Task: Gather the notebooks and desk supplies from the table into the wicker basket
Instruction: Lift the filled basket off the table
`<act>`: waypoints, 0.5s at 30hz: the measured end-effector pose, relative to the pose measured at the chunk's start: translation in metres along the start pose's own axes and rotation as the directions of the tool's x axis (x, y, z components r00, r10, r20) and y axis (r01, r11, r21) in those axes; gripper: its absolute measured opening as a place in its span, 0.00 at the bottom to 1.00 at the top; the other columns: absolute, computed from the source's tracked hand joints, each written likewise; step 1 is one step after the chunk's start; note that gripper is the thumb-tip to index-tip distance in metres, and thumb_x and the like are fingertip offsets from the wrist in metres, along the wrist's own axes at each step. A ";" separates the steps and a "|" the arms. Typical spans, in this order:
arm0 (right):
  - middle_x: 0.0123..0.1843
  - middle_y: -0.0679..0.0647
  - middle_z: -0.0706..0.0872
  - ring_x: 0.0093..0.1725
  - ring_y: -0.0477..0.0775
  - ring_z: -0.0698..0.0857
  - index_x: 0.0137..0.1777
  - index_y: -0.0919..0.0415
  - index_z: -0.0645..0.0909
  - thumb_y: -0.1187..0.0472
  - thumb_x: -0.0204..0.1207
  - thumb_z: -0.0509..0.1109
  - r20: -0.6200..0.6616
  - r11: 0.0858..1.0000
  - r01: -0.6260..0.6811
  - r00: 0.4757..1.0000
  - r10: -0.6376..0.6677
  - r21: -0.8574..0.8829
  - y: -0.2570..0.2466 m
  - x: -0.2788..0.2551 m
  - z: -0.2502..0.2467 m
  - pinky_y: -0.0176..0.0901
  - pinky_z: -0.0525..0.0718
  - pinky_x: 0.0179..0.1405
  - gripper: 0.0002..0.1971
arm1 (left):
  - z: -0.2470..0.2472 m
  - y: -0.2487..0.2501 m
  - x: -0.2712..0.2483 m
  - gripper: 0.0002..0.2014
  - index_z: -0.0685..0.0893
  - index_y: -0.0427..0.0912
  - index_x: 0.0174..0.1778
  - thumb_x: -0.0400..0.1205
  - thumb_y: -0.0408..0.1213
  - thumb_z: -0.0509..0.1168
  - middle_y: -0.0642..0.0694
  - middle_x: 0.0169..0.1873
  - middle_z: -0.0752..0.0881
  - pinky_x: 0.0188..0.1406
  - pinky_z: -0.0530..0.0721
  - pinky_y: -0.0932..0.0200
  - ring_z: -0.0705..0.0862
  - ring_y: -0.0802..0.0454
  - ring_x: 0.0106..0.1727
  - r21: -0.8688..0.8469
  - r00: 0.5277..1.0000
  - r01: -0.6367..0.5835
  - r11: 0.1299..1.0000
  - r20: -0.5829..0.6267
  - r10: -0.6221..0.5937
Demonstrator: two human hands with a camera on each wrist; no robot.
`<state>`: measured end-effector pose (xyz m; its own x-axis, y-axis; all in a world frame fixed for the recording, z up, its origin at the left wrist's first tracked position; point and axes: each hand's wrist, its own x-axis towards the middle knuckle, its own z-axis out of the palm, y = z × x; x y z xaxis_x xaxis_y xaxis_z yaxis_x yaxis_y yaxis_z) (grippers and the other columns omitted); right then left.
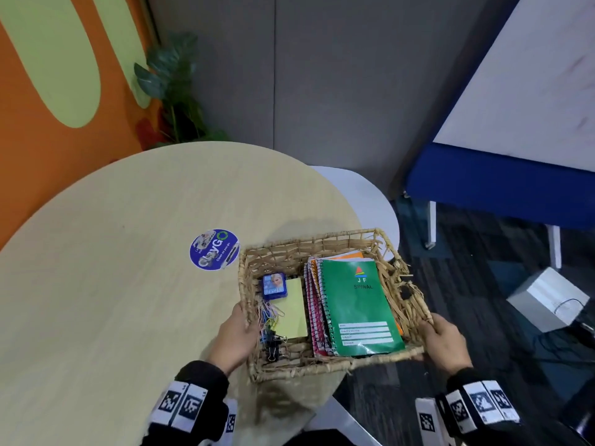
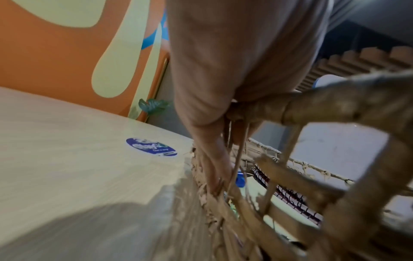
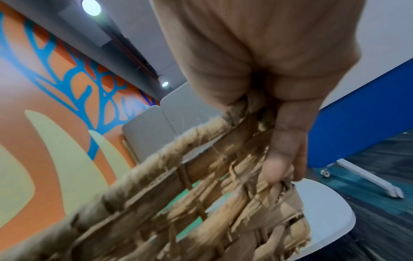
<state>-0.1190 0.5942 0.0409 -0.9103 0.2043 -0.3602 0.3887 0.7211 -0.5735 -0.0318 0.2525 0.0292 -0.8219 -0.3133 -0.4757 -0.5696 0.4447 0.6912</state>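
Observation:
The wicker basket (image 1: 309, 249) hangs over the table's right edge, held between both hands. My left hand (image 1: 236, 333) grips its left wall (image 2: 223, 203), fingers curled over the rim. My right hand (image 1: 442, 338) grips the frayed right wall (image 3: 234, 176) the same way. Inside lie a green spiral notebook (image 1: 360, 304) on a stack of other spiral notebooks (image 1: 314, 304), a yellow sticky pad (image 1: 293, 310), a small blue box (image 1: 274, 285), and coloured paper clips and black binder clips (image 1: 272, 329).
The round wooden table (image 1: 112, 284) carries only a blue round sticker (image 1: 214, 249). A white chair (image 1: 370, 201) stands under the basket's far side. A blue-framed board on castors (image 1: 502, 175) and a white box (image 1: 547, 297) stand on the floor at right.

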 end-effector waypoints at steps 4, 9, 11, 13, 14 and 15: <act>0.42 0.60 0.83 0.45 0.57 0.79 0.50 0.64 0.82 0.66 0.82 0.61 -0.015 0.996 0.090 0.996 -0.090 -0.010 -0.016 -0.007 -0.007 0.41 0.71 0.47 0.08 | -0.007 0.009 -0.010 0.17 0.69 0.37 0.70 0.84 0.32 0.57 0.43 0.54 0.84 0.48 0.74 0.61 0.83 0.43 0.54 -0.028 0.994 -0.073 0.997 -0.089 0.070; 0.40 0.61 0.87 0.44 0.60 0.83 0.45 0.62 0.83 0.66 0.82 0.62 0.006 0.978 0.208 0.978 -0.208 0.020 -0.053 -0.012 -0.010 0.43 0.73 0.42 0.08 | -0.042 0.014 -0.026 0.14 0.71 0.40 0.67 0.84 0.30 0.56 0.46 0.50 0.82 0.40 0.76 0.60 0.80 0.48 0.49 -0.064 0.965 -0.143 0.988 -0.231 0.125; 0.38 0.59 0.87 0.41 0.58 0.83 0.44 0.59 0.83 0.65 0.81 0.63 0.019 0.961 0.273 0.962 -0.274 0.032 -0.078 -0.012 -0.006 0.45 0.75 0.37 0.08 | -0.063 0.008 -0.030 0.14 0.72 0.40 0.66 0.84 0.30 0.57 0.47 0.49 0.82 0.46 0.77 0.58 0.82 0.47 0.51 -0.058 0.944 -0.138 0.989 -0.309 0.114; 0.35 0.59 0.87 0.35 0.54 0.82 0.41 0.60 0.83 0.64 0.80 0.64 0.044 0.938 0.342 0.938 -0.345 0.056 -0.110 -0.007 0.003 0.43 0.77 0.33 0.09 | -0.087 0.000 -0.034 0.15 0.71 0.42 0.67 0.84 0.31 0.57 0.48 0.49 0.81 0.51 0.79 0.56 0.82 0.47 0.51 -0.080 0.916 -0.123 0.989 -0.393 0.082; 0.34 0.60 0.86 0.34 0.54 0.82 0.40 0.62 0.83 0.65 0.80 0.64 0.067 0.926 0.373 0.924 -0.377 0.063 -0.128 -0.005 0.009 0.42 0.78 0.31 0.09 | -0.099 -0.006 -0.036 0.15 0.72 0.42 0.67 0.84 0.31 0.57 0.47 0.48 0.82 0.51 0.80 0.54 0.83 0.46 0.51 -0.101 0.897 -0.115 0.988 -0.439 0.060; 0.34 0.61 0.86 0.33 0.56 0.83 0.40 0.64 0.82 0.65 0.79 0.63 0.100 0.913 0.402 0.908 -0.408 0.077 -0.146 0.000 0.019 0.45 0.80 0.30 0.09 | -0.110 -0.012 -0.037 0.15 0.72 0.43 0.67 0.84 0.32 0.58 0.46 0.47 0.82 0.49 0.80 0.53 0.84 0.45 0.50 -0.115 0.871 -0.109 0.987 -0.490 0.039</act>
<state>-0.1727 0.4758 0.1107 -0.9705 -0.1747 -0.1662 0.0001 0.6892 -0.7246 0.0057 0.1664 0.0982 -0.7355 -0.6666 -0.1210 -0.4723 0.3764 0.7971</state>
